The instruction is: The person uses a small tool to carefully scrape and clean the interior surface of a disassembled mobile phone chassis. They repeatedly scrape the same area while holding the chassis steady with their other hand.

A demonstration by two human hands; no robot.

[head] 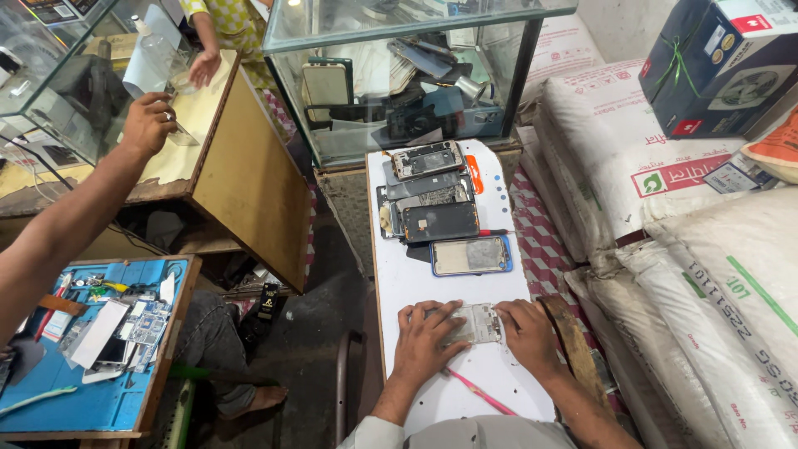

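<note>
Both of my hands rest on a pale, opened phone body point(478, 324) lying on a white board point(399, 283). My left hand point(426, 339) covers its left end with the fingers spread over it. My right hand point(529, 333) grips its right edge. A thin pink tool point(478, 391) lies on the board just below my hands. Farther up the board are a blue-cased phone point(470, 255), a black phone point(440, 222) and a pile of opened phones point(426, 170).
A glass display case point(407, 75) stands beyond the board. At left, a co-worker's arm point(75, 216) reaches to a wooden counter point(241, 175), where another person's hand point(204, 66) rests. A blue work mat point(100, 399) holds circuit boards. White sacks point(665, 208) and a box point(723, 66) fill the right.
</note>
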